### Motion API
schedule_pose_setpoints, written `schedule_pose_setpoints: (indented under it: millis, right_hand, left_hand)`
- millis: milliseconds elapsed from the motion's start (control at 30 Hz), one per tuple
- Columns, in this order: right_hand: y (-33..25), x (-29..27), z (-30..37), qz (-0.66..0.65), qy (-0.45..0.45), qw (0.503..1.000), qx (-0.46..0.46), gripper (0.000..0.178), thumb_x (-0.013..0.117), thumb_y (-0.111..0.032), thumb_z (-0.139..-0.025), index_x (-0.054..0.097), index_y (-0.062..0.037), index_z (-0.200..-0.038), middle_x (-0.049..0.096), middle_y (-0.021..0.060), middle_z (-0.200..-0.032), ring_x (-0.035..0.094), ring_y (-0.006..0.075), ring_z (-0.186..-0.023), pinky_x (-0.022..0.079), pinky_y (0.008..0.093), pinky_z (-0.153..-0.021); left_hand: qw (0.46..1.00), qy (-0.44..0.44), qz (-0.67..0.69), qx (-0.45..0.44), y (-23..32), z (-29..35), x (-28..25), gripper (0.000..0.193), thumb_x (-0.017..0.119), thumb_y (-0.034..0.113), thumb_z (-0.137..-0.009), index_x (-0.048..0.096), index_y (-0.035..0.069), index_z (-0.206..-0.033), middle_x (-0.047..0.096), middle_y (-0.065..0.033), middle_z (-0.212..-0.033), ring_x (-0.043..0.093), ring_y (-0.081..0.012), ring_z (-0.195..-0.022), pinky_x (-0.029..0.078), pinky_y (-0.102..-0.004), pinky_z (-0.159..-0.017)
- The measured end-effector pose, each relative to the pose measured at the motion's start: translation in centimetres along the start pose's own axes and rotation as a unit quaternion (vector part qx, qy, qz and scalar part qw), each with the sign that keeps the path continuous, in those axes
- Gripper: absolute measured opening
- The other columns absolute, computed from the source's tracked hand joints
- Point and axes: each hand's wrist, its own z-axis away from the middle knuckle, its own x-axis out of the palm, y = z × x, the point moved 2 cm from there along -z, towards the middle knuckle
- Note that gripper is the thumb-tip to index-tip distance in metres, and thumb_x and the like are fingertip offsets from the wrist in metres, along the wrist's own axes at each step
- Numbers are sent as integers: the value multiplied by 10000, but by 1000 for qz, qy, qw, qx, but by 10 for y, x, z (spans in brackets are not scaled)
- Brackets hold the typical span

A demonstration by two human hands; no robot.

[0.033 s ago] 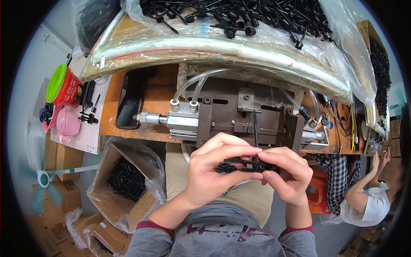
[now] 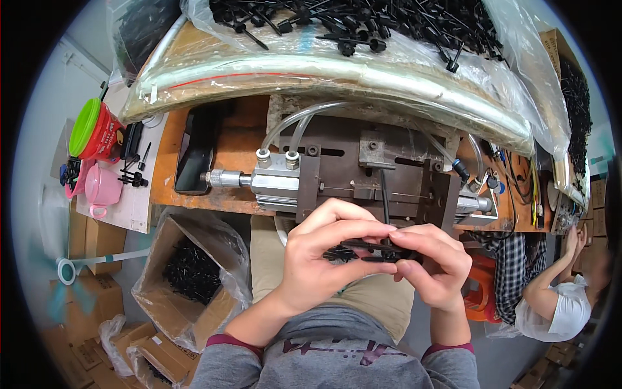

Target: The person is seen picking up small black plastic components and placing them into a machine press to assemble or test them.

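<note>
My left hand (image 2: 321,253) and my right hand (image 2: 437,266) meet fingertip to fingertip in front of the metal clamping fixture (image 2: 337,175). Between them they pinch a black plastic part (image 2: 369,248) with a long thin rod (image 2: 386,204) pointing away from me. The rod's far end appears in front of the small metal block (image 2: 373,149) on the fixture; contact cannot be told. My right thumb and fingers cover the part's right end. Fingers of both hands are closed on it.
A plastic-lined tray (image 2: 324,72) heaped with black rod parts (image 2: 389,26) stands behind the fixture. A lined carton (image 2: 152,259) of similar parts sits low at the left. Nearby are a pink cup (image 2: 103,185) and red bucket (image 2: 107,136). Another person (image 2: 554,305) is at the right.
The rod's far end has tipped slightly to the left as the black part turns a little in my fingers. Both hands stay in nearly the same place.
</note>
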Motion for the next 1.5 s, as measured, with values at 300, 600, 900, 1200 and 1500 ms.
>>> schedule_pose_setpoints:
  millis: [300, 600, 900, 1200, 1500]
  right_hand:
    - [13, -2, 13, -134, -29, 991, 3, 310, 777, 20, -704, 720, 65, -1006, 726, 193, -931, 724, 273, -840, 584, 334, -714]
    - [28, 5, 23, -327, 15, 943, 56, 307, 765, 60, -729, 680, 121, -1018, 686, 250, -957, 715, 306, -815, 607, 354, -669]
    - [32, -8, 34, -475, 99, 871, 75, 360, 765, 38, -750, 637, 104, -1080, 651, 260, -863, 681, 284, -629, 584, 331, -501]
    - [29, -27, 44, -429, 165, 888, 37, 409, 783, -85, -803, 600, 57, -1139, 611, 204, -826, 593, 185, -479, 479, 229, -379]
    - [31, -33, 47, -454, 152, 878, 6, 412, 746, -72, -837, 567, 66, -1182, 607, 196, -863, 588, 179, -464, 463, 227, -351]
  left_hand:
    - [997, -74, 8, 37, -4, 5, -1, 392, 887, 126, -642, 737, -7, -980, 697, -188, -1040, 698, -226, -874, 567, -294, -732]
    - [980, -90, 169, -51, -8, 13, -7, 459, 885, 155, -640, 706, -79, -991, 666, -260, -1092, 676, -315, -994, 571, -397, -835]
    - [985, -45, -129, 104, 2, 12, -14, 387, 859, 68, -651, 697, -54, -980, 619, -235, -1197, 693, -255, -920, 579, -334, -798]
    - [848, -61, -486, 201, -21, 10, 9, 283, 785, 101, -702, 698, 11, -955, 674, -117, -1193, 687, -204, -782, 573, -305, -724]
    - [830, -78, -524, 175, -18, 3, 13, 263, 777, 97, -698, 695, 16, -935, 664, -111, -1220, 645, -157, -634, 529, -265, -620]
